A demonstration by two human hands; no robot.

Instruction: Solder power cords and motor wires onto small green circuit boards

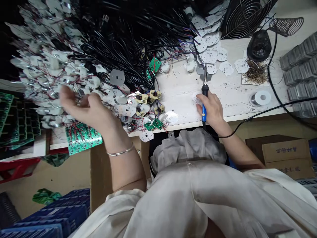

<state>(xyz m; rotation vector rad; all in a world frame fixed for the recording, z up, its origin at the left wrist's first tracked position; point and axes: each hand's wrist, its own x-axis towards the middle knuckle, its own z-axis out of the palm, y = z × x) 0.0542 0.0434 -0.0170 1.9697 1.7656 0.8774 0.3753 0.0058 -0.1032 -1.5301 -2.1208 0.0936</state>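
Note:
My right hand point(213, 107) is wrapped round the blue and black handle of a soldering iron point(204, 112), whose metal tip points away from me over the bench. Over a large heap of white plastic parts with small motors and red wires point(54, 66), my left hand point(85, 107) hovers with fingers apart and a little curled. Nothing shows between them. Close by that hand lies a green circuit board panel point(83, 137) with red wires. Small yellowish circuit boards point(141, 98) and little green boards point(157, 123) sit among white plates at the bench's front edge.
Black cables point(123, 46) fill the back of the bench. White discs point(209, 56) lie beyond the iron. To the right are a fan point(245, 18), an iron stand point(259, 46), a solder spool point(262, 98) and stacked grey parts point(300, 72). The iron's cord point(247, 118) crosses the front edge.

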